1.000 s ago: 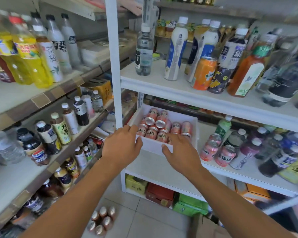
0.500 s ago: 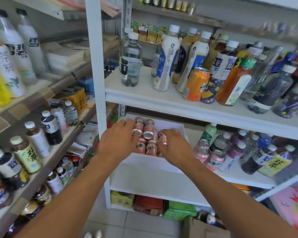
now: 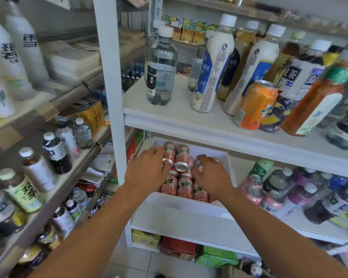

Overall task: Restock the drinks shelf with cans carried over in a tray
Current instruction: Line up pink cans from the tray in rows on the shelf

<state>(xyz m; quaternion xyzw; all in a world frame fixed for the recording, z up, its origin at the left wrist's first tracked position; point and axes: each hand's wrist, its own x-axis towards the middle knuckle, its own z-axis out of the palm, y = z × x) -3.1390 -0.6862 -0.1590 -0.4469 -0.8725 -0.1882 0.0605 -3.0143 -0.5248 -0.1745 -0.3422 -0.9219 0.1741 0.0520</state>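
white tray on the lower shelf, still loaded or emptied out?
Loaded. Pink cans fill the white tray, lying on their sides; both hands, left and right, reach in over them.

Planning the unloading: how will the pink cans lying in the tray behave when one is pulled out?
The pink cans lie on their sides in the white tray, stacked, so neighbours will probably roll or shift. They look sealed, so likely rigid and fairly heavy. The smooth metal may be slippery.

A small shop is shown: white shelving point(image 3: 219, 125) above the hands is stocked with bottled drinks point(image 3: 161, 65) and an orange can point(image 3: 255, 105), further bottles point(image 3: 56, 155) are ranged on shelves to the left, and boxed goods point(image 3: 178, 247) are stored below
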